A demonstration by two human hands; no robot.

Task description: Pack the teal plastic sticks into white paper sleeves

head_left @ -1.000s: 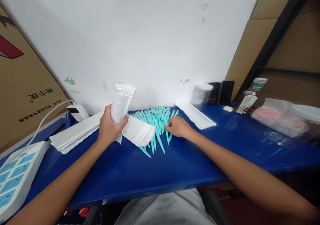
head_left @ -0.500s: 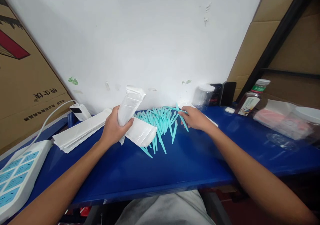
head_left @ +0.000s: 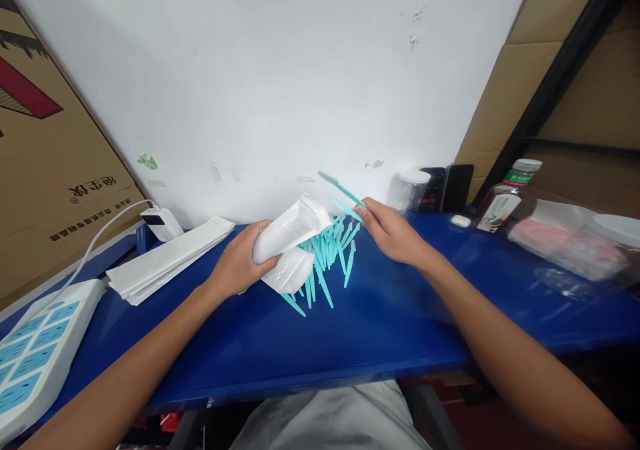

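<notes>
My left hand (head_left: pixel 243 257) is closed round a white plastic pouch (head_left: pixel 293 227), which tilts to the right with its end towards my right hand. Just below it lies a second white pouch (head_left: pixel 290 270), partly covered by the first. Teal sticks that look like eyebrow razors (head_left: pixel 325 250) lie in a loose pile on the blue table, partly hidden by the pouches. Over the pile's right side, my right hand (head_left: pixel 390 230) pinches two teal eyebrow razors (head_left: pixel 343 189), their far ends pointing up and left. The held razors and the pouch in my left hand are apart.
On the left are a stack of flat white pouches (head_left: pixel 170 260), a white device with a cable (head_left: pixel 163 223) and a power strip (head_left: pixel 50 350). A clear jar (head_left: pixel 410 193), phones (head_left: pixel 456 189), a bottle (head_left: pixel 507 197) and a bag with pink contents (head_left: pixel 565 240) stand right. A wall rises behind.
My right hand has lifted the razors off the pile, turning their ends up and left. My left hand has moved slightly right and tipped the pouch from nearly upright towards the right.
</notes>
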